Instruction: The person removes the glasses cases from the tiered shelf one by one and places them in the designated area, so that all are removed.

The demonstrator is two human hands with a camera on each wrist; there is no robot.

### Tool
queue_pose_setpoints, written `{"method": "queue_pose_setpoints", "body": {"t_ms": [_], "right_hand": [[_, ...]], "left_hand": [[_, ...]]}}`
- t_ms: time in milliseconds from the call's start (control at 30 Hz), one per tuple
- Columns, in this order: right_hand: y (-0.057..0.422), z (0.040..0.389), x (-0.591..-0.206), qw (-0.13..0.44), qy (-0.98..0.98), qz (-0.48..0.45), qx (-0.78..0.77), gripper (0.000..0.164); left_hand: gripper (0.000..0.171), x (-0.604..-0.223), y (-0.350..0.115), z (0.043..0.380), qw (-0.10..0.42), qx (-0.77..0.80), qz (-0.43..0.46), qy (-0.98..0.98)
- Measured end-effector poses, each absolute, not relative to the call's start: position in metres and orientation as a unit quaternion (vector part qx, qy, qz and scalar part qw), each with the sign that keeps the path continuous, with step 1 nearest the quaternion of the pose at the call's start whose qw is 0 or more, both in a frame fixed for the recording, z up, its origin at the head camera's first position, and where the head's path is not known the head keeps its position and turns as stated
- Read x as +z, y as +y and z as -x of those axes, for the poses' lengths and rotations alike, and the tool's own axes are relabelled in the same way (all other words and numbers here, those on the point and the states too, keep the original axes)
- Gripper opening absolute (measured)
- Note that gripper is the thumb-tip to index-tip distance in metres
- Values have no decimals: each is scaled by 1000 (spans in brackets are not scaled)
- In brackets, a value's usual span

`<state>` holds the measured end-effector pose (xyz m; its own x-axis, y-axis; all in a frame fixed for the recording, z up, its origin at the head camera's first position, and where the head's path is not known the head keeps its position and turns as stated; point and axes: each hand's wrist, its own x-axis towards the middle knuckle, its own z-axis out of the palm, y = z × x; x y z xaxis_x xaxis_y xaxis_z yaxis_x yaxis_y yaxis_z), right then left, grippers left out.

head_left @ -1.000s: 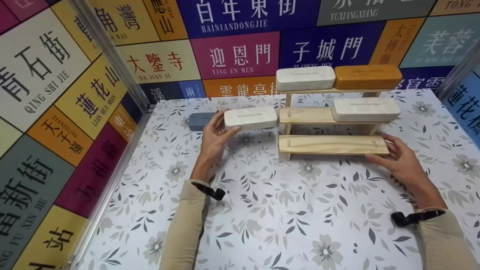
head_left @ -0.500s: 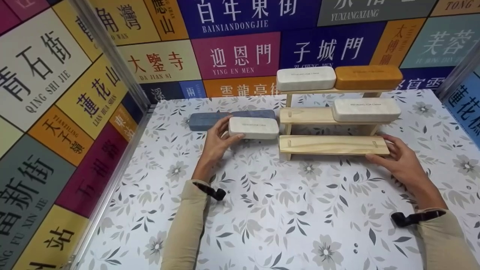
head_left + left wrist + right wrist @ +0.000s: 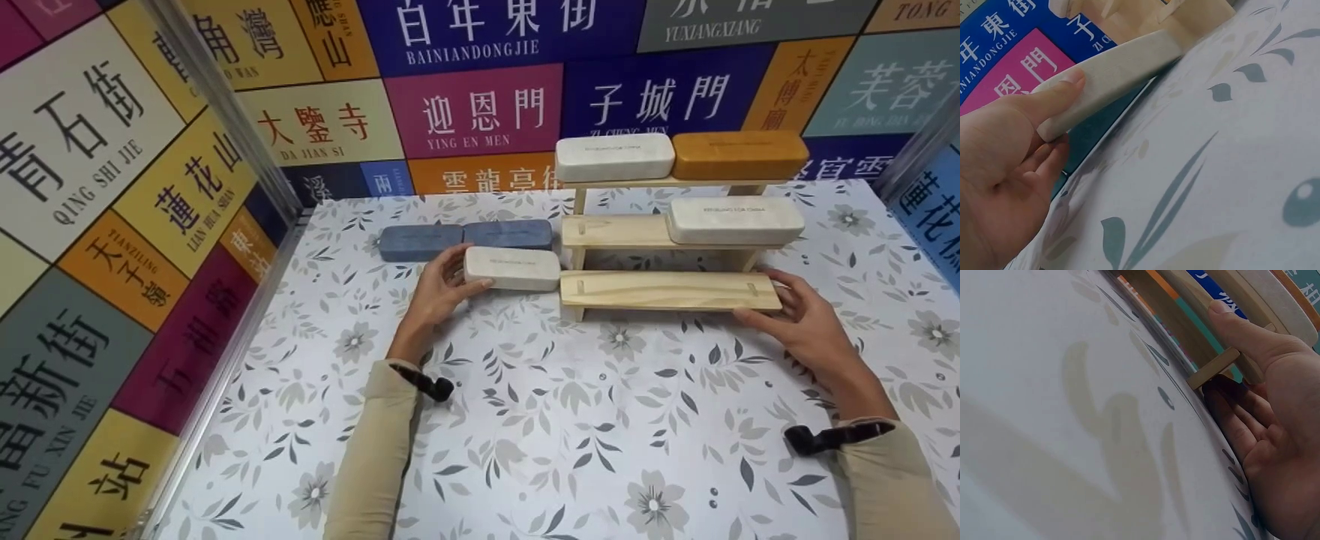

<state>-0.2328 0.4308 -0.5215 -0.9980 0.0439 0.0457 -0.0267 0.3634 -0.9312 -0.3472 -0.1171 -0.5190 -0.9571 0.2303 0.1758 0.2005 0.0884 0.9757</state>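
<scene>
My left hand [image 3: 439, 291] pinches the left end of a white glasses case [image 3: 513, 268], thumb in front and fingers behind. In the left wrist view, the white case [image 3: 1112, 76] slants away from the thumb, its far end right by the wooden stand. That stand [image 3: 667, 291] has three stepped shelves, the lowest bare. My right hand [image 3: 814, 326] grips the right end of the lowest shelf. From the right wrist, the thumb lies along the shelf edge [image 3: 1199, 304] and the other fingers reach below, partly hidden.
Two blue-grey glasses cases, a left one [image 3: 420, 243] and a right one [image 3: 510, 233], lie behind my left hand. On the top shelf sit a white case [image 3: 615, 157] and an orange-brown case [image 3: 741, 155]. Another white case [image 3: 736, 220] occupies the middle shelf's right half. Printed panels [image 3: 472, 112] stand behind.
The white case in my left hand has come lower and nearer to me, slightly rightward, to the height of the lowest shelf. The right blue-grey case came into view. My right hand stayed put.
</scene>
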Motion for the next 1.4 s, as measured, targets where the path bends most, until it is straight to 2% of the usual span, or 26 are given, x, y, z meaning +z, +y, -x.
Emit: {"method": "queue_pose_setpoints", "body": {"t_ms": [800,1400], "right_hand": [[434,234,-524,30,-842,-1,538,85],[433,234,-522,24,-829,17,559,85]], "left_hand": [[76,-525,-127,349,-25,528,-133,838],[75,-528,-118,348,-43,526,-117,841]]}}
